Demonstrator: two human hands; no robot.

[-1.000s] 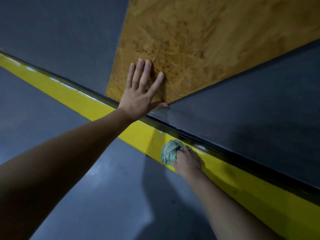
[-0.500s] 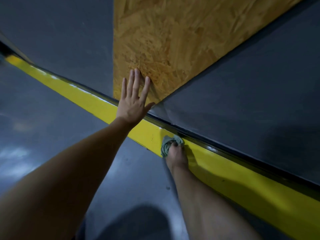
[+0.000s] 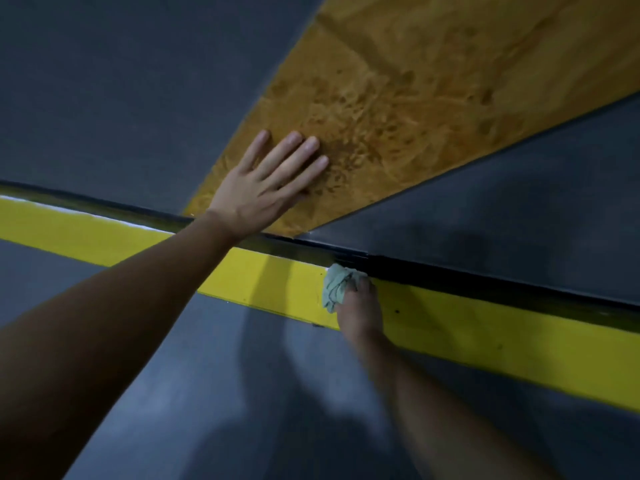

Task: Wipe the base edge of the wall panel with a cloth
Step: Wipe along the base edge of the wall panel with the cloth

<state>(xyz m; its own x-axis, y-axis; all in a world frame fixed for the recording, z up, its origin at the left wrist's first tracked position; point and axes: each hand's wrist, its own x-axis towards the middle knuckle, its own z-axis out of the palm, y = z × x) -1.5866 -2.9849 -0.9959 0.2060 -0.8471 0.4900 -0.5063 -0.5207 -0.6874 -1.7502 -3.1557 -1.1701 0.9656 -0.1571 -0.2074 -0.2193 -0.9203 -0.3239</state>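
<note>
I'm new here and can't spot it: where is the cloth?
In the head view, the pale green cloth is bunched in the right hand, right of centre, where the yellow stripe meets the dark base edge.

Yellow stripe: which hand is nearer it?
Right. The right hand grips the cloth over the yellow stripe; the left hand lies flat on the wood panel above.

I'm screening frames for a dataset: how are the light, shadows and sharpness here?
Head view: dim overall. The left hand, flat on the chipboard panel, is best lit and fairly sharp; the right hand gripping the cloth is shaded and softer. A soft shadow crosses the yellow strip and grey floor, which shows a pale sheen at left.
</note>
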